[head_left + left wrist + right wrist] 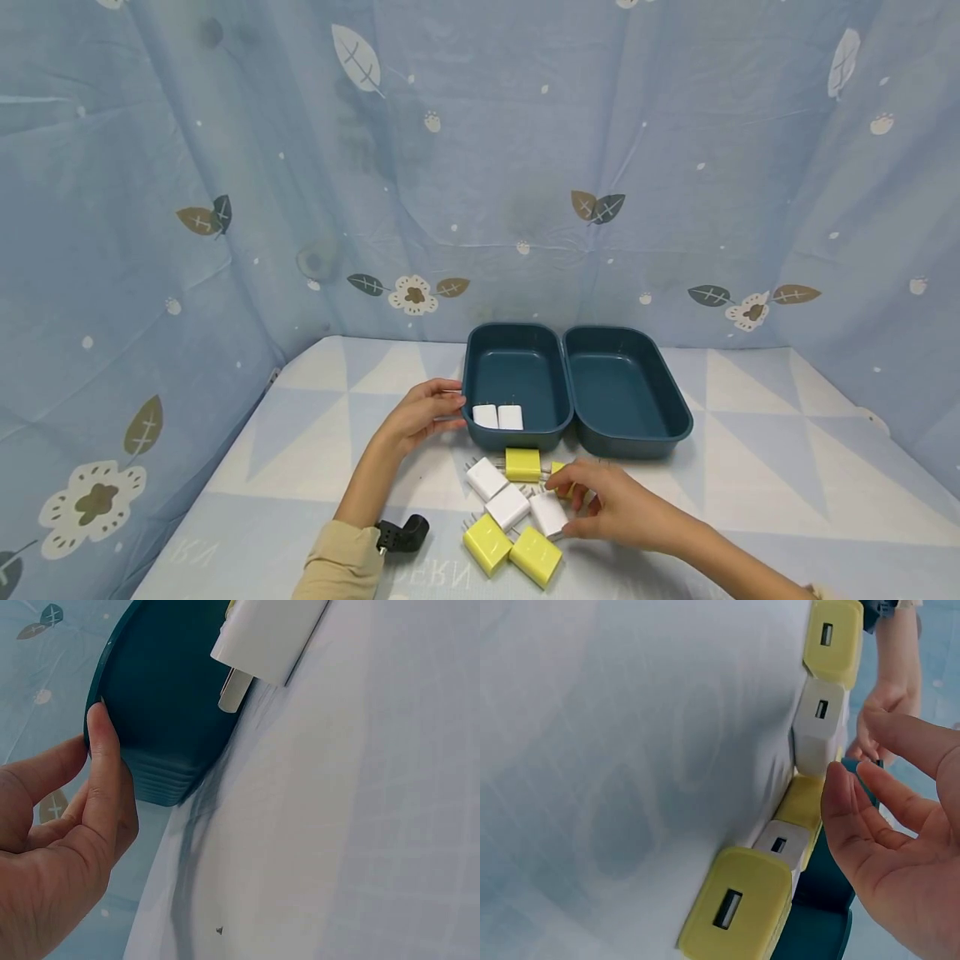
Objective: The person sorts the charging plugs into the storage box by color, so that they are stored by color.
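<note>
Yellow USB chargers, two of them, lie closest to me at the 6 o'clock end of a loose cluster; white USB chargers and two more yellow ones make up the rest. From 3 o'clock my right hand curves toward the rightmost white one, thumb and fingertips near it, with nothing grasped that I can see. At 10 o'clock my left hand has its fingertips on the left bin, probably to steady it; whether they pinch the rim or only touch it, I can't tell. That dark teal bin is at 12 o'clock, with two white chargers side by side near its front wall, prongs away from me, likely for neat packing. The right bin sits just beside it at 1 o'clock. Bin walls rise close behind the cluster, so room at 12 is tight; the patterned tablecloth stretches broadly toward 3.
</note>
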The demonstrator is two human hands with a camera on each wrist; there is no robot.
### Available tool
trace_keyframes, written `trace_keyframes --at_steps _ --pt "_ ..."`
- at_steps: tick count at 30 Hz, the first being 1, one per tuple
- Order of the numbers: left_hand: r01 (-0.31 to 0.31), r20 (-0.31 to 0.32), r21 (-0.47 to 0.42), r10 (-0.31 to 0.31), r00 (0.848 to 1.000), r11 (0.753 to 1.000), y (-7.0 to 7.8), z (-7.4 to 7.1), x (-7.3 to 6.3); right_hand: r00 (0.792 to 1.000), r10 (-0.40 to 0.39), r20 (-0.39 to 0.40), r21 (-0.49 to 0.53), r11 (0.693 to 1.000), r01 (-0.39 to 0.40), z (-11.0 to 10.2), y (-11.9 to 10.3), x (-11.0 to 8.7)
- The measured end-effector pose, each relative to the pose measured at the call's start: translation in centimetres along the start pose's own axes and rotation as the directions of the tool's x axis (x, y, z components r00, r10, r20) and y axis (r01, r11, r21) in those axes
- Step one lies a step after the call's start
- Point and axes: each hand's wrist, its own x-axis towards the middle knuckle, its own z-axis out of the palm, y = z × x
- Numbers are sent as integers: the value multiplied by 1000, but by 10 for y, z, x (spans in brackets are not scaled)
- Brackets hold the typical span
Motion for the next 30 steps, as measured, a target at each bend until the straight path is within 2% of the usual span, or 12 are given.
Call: trace_keyframes --at_steps 16,30 --pt "3 2 5 -3 1000 1000 1 0 0 999 10 -35 -80 997 -12 16 -1 1" --pt "7 0 -3 -7 1000 1000 1 0 -1 997 41 -68 -188 981 -53 24 -4 2"
